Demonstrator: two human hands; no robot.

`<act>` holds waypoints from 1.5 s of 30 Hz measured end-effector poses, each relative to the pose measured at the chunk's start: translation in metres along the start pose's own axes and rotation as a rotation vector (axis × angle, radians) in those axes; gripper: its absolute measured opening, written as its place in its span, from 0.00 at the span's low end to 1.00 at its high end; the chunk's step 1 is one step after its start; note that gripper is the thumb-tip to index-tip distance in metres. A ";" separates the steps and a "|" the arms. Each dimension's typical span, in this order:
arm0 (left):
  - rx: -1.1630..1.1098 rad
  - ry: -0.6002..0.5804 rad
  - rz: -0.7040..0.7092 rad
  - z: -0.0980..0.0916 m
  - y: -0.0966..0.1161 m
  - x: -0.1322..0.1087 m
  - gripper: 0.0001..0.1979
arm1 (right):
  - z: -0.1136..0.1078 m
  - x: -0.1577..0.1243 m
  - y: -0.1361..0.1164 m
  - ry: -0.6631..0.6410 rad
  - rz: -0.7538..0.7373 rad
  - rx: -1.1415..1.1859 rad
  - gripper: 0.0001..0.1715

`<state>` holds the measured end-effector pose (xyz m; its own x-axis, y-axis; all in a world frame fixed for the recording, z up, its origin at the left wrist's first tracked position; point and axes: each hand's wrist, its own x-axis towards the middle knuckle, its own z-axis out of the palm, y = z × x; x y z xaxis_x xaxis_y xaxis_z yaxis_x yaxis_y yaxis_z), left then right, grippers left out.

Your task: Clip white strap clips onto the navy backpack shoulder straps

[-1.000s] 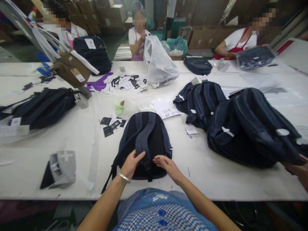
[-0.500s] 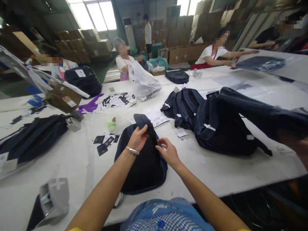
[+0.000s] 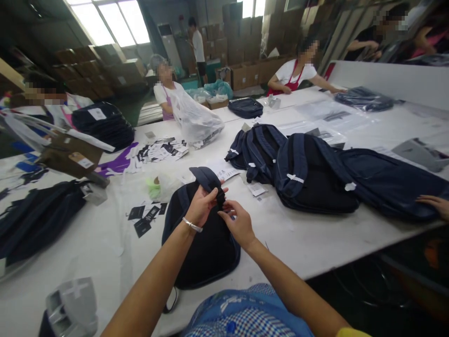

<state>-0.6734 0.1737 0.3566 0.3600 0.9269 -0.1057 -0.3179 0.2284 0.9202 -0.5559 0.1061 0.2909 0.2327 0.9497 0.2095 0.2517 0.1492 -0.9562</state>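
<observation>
A navy backpack (image 3: 206, 255) lies in front of me on the white table, its black padded back facing up. My left hand (image 3: 201, 206) is closed around its shoulder strap (image 3: 206, 178), raised off the back panel and doubled over. Close beside it, my right hand (image 3: 239, 223) pinches the strap's dark lower webbing near the left fingertips. Just what sits between those right fingers is partly hidden. Several black tags (image 3: 144, 220) lie on the table to the left of the backpack.
More navy backpacks (image 3: 315, 187) lie at right, where another person's hand (image 3: 435, 203) rests on one. A dark pile (image 3: 42, 210) and grey tape dispenser (image 3: 72, 306) are at left. Co-workers stand across the table, one behind a white plastic bag (image 3: 196, 119).
My hands have drawn closer together on the strap, which is folded over more. At right, a backpack that was raised now lies flat on the table. The view has swung slightly right.
</observation>
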 end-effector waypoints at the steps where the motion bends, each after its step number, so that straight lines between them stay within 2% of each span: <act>1: -0.002 0.002 -0.001 0.000 0.000 0.000 0.19 | 0.000 0.003 0.001 -0.019 0.036 0.009 0.15; 5: -0.009 -0.005 -0.015 0.002 -0.001 0.000 0.18 | -0.002 0.010 0.010 -0.054 0.120 0.049 0.15; 9: -0.005 0.001 -0.028 0.005 -0.001 0.001 0.18 | -0.006 0.010 0.012 -0.150 0.152 0.064 0.14; 14: -0.017 0.062 -0.007 0.008 0.001 0.005 0.21 | -0.013 0.002 0.004 0.014 0.077 -0.011 0.16; 18: -0.045 0.108 -0.053 0.012 -0.001 0.004 0.22 | -0.006 -0.009 0.011 -0.125 0.189 0.108 0.14; 20: -0.060 0.116 -0.085 0.014 -0.004 0.003 0.22 | 0.002 -0.011 0.021 -0.129 0.256 0.199 0.18; 23: -0.081 0.116 -0.102 0.014 -0.006 0.005 0.22 | 0.010 -0.010 0.034 -0.202 0.315 0.376 0.17; 27: -0.086 0.137 -0.068 0.013 -0.001 0.007 0.23 | 0.007 -0.009 0.041 -0.260 0.353 0.460 0.17; 31: -0.068 0.174 -0.013 0.005 0.001 0.016 0.20 | -0.003 -0.008 0.049 -0.320 0.384 0.435 0.17; 36: -0.080 0.221 0.039 -0.004 -0.005 0.027 0.16 | -0.010 -0.005 0.061 -0.345 0.326 0.307 0.14; 45: -0.098 0.248 0.071 -0.004 -0.012 0.028 0.16 | 0.006 -0.007 0.080 -0.354 0.324 0.183 0.14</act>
<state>-0.6628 0.1982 0.3412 0.1120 0.9835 -0.1423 -0.4228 0.1768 0.8888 -0.5429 0.1131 0.2118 -0.0684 0.9855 -0.1556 0.0433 -0.1529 -0.9873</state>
